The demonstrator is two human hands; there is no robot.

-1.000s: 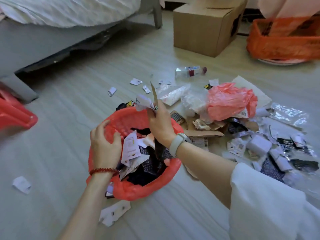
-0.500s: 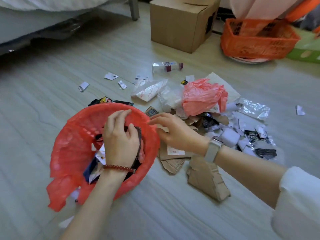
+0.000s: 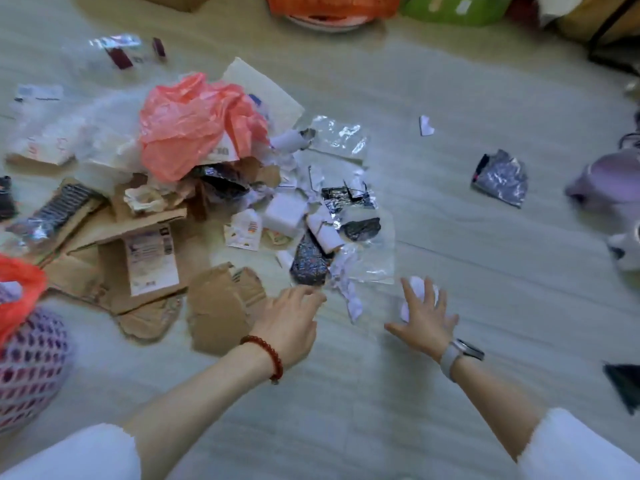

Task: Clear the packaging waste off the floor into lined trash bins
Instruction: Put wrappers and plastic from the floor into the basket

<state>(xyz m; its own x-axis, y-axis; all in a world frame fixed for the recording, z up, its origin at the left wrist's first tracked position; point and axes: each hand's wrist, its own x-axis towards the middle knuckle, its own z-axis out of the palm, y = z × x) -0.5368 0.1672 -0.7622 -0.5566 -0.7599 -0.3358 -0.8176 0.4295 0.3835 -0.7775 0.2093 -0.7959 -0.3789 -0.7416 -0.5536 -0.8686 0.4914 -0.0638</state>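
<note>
A heap of packaging waste lies on the pale floor: a crumpled pink plastic bag [image 3: 194, 126], torn brown cardboard [image 3: 221, 306], clear film [image 3: 367, 258], dark foil scraps [image 3: 308, 261] and white paper bits. My left hand [image 3: 291, 323], with a red bead bracelet, reaches flat toward the near edge of the heap, fingers at the foil scraps. My right hand [image 3: 426, 317], with a grey watch, is spread over a white paper scrap [image 3: 415, 289] on the floor. The lined bin [image 3: 24, 341], a mesh basket with a red liner, stands at the left edge.
A foil pouch [image 3: 500, 178] and a small white scrap [image 3: 426, 125] lie apart to the right. A plastic bottle [image 3: 117, 53] lies at the back left. An orange basket [image 3: 329, 5] and a green container [image 3: 457, 8] stand at the back. A purple object [image 3: 609, 178] sits far right.
Both hands have left the bin and reached right to the near edge of the waste heap. The view has swung right, so the bin now sits at the left edge.
</note>
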